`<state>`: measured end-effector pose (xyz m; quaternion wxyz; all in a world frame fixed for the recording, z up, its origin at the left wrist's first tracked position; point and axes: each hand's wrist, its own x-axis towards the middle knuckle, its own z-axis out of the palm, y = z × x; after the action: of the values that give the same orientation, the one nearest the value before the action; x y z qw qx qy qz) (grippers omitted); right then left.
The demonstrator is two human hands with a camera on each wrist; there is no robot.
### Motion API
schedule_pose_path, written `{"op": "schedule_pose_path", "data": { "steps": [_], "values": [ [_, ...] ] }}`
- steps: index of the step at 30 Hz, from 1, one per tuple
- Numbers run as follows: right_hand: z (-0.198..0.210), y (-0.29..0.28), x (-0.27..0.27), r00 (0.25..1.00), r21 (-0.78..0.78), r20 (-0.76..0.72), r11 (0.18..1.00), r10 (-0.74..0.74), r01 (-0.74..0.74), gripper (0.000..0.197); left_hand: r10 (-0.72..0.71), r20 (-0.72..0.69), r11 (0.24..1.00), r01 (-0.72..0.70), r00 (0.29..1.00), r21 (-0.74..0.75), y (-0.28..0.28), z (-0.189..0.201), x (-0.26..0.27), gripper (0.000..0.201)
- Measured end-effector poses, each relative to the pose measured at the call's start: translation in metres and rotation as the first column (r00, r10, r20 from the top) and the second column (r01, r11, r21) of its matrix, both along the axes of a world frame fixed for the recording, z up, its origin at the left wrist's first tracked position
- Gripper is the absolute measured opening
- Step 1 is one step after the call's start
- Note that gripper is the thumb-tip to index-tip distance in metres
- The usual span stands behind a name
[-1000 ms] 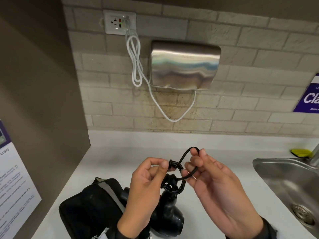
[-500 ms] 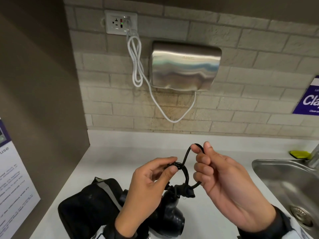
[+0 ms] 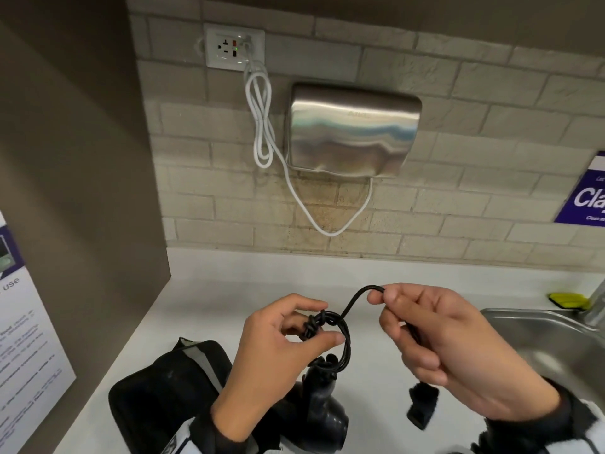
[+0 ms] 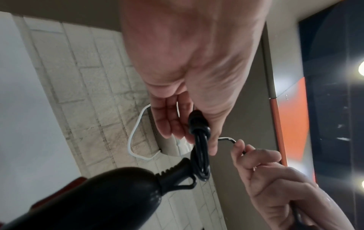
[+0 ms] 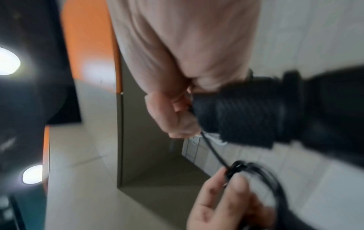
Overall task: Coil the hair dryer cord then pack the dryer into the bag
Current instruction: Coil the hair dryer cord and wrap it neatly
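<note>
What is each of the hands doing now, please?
Left hand: pinches the coiled cord.
Right hand: grips the cord's free end.

A: Which things are black?
B: The cord, the dryer, the plug and the bag, which carries a grey stripe
A: And on the wall?
B: Beige bricks, a white socket with a white cable, a silver hand dryer, a purple sign with white lettering
A: By the sink?
B: A yellow sponge
</note>
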<state>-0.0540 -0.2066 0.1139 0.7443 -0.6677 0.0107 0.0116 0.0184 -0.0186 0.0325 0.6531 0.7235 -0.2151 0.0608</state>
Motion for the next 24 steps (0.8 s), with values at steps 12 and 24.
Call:
{"op": "schedule_pose_path", "data": {
  "steps": [12, 24],
  "values": [
    [-0.021, 0.001, 0.030, 0.865, -0.411, 0.491, 0.848, -0.103, 0.335, 0.023, -0.015, 0.208, 0.980, -0.027, 0.978, 0.197, 0.000, -0.001, -0.003, 0.019],
    [-0.101, 0.013, 0.040, 0.888, -0.212, 0.436, 0.943, -0.144, 0.257, 0.019, 0.004, 0.155, 1.000, 0.000, 0.988, -0.024, 0.006, -0.013, -0.004, 0.018]
  ]
}}
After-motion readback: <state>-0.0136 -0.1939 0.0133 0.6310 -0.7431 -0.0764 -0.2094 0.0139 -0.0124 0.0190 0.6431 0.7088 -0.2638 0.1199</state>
